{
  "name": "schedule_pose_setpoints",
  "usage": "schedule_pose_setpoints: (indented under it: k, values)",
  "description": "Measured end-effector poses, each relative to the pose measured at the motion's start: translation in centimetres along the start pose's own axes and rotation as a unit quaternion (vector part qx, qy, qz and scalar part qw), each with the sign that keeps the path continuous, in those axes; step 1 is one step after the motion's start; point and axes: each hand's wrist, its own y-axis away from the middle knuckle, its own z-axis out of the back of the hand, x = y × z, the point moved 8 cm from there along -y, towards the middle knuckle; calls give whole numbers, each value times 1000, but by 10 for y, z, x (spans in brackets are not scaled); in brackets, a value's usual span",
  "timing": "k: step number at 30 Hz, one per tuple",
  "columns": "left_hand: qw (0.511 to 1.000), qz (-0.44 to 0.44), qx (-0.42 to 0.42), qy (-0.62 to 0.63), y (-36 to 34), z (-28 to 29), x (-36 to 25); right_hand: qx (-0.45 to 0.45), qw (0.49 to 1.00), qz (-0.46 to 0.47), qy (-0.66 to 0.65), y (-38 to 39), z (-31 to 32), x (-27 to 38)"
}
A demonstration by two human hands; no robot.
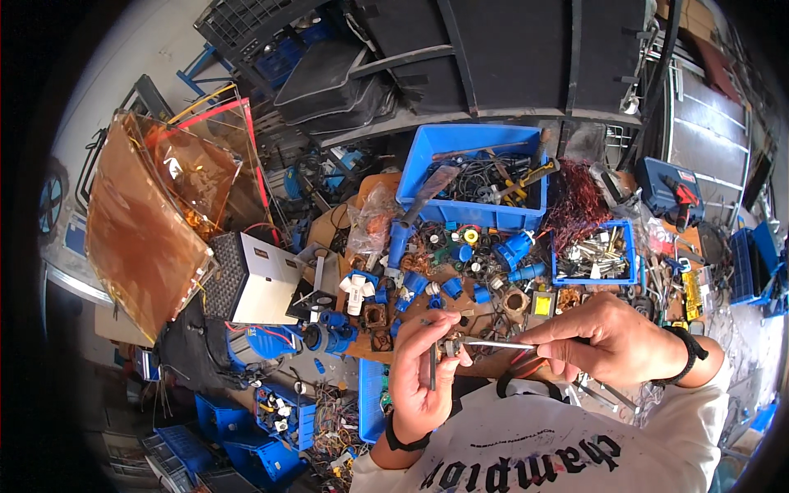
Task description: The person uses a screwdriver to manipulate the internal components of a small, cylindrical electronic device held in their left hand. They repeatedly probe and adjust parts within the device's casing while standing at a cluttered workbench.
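My left hand (419, 374) is closed around a small metal part (449, 347), round and greyish, held up in front of my chest. A dark narrow strip (433, 367) stands out below the fingers; whether it belongs to the part I cannot tell. In my closed right hand (600, 338) is a screwdriver (499, 343), its bright shaft lying level and pointing left. The tip reaches the metal part at my left fingers; the exact contact is too small to make out. Most of the handle is hidden in my palm.
Beyond my hands, blue plastic fittings and metal rings crowd a brown workbench (485, 315). A large blue bin (472, 215) holds cables and tools; a smaller blue tray (596, 280) holds metal pieces. To the left stand a white box (267, 283) and brown translucent sheets (144, 230).
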Motion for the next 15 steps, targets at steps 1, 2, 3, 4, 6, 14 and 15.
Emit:
schedule_pose_setpoints:
  k: [1,2,3,4,6,14,15]
  values:
    - [1000,1,0,-3,0,0,0,4,1000,-6,-2,0,0,0]
    - [1000,2,0,-6,0,0,0,7,1000,-12,-5,1,0,-1]
    - [1000,3,0,-10,0,0,1,9,1000,-19,-11,1,0,-2]
    - [1000,3,0,-14,0,0,1,11,999,-26,-17,0,-1,-3]
    - [1000,4,0,-23,0,0,1,13,999,-37,-26,0,-1,-5]
    - [992,-18,22,-121,-1,2,-5,7,999,-30,-27,1,-2,-7]
    - [992,-17,20,-121,-1,3,-5,5,999,-30,-27,1,-2,-7]
